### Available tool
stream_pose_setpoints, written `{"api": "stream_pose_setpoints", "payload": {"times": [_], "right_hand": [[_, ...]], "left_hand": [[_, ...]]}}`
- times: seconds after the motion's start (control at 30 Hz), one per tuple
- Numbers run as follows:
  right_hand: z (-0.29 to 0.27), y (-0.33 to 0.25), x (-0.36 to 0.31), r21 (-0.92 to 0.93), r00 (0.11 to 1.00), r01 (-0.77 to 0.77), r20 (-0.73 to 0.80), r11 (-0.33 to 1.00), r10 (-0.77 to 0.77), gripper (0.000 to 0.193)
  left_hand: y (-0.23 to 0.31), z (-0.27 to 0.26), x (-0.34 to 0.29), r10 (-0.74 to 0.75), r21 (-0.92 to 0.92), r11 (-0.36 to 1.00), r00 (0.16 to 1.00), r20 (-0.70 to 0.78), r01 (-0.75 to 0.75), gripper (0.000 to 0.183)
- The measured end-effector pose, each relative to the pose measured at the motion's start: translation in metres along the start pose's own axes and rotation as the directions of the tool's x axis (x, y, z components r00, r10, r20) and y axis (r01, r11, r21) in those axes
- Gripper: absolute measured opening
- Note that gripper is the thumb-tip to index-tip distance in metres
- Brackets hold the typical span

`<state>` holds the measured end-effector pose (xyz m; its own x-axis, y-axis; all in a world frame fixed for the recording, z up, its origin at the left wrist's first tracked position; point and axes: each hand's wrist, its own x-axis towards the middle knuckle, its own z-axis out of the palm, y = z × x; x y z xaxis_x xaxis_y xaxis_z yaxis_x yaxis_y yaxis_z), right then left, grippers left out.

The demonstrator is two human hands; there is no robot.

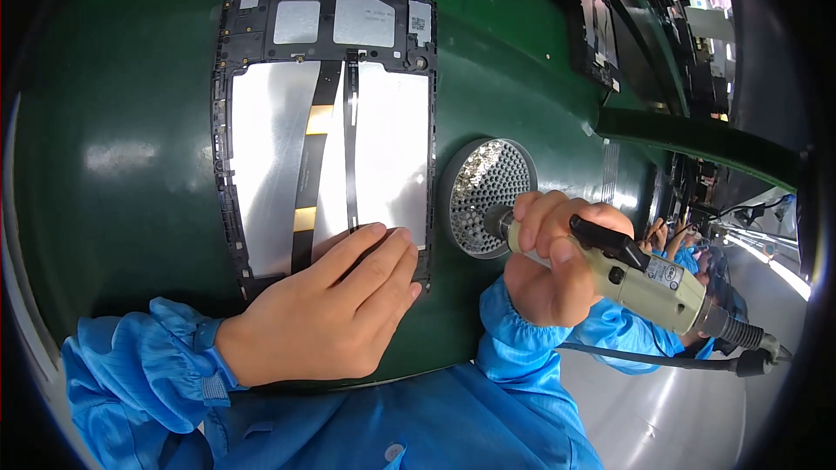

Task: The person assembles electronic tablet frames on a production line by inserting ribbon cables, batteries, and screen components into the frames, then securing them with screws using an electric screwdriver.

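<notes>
- In the head view, the screwdriver (657, 292) I hold bears a pale label (664, 273) with small print and a round mark.
- A printed square code (421, 23) sits at the tablet frame's (270, 130) far right corner; other print there is too small to read.
- The frame lies flat on the green table (122, 235), far of my body and left of the dish (515, 176); its long axis runs near to far, leaning slightly.
- My screwdriver slants from near right to far left, its nose over the dish of small metal pieces; I cannot tell whether they touch.
- My left hand (326, 322) lies on the frame's near right part, fingers together.
- My right hand's (562, 274) fingers are wrapped around the screwdriver, near its black lever (608, 242).
</notes>
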<state>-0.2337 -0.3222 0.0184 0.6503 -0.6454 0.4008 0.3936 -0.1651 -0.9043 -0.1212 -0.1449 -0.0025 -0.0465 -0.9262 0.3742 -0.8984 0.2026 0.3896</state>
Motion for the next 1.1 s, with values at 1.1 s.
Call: {"api": "stream_pose_setpoints", "payload": {"times": [1.1], "right_hand": [[0.1,-0.042,-0.04,0.064,0.948,-0.056,0.316,0.996,0.033,0.036]], "left_hand": [[-0.026,-0.042,-0.063,0.057,-0.105,0.992,0.995,-0.087,-0.066,0.014]]}}
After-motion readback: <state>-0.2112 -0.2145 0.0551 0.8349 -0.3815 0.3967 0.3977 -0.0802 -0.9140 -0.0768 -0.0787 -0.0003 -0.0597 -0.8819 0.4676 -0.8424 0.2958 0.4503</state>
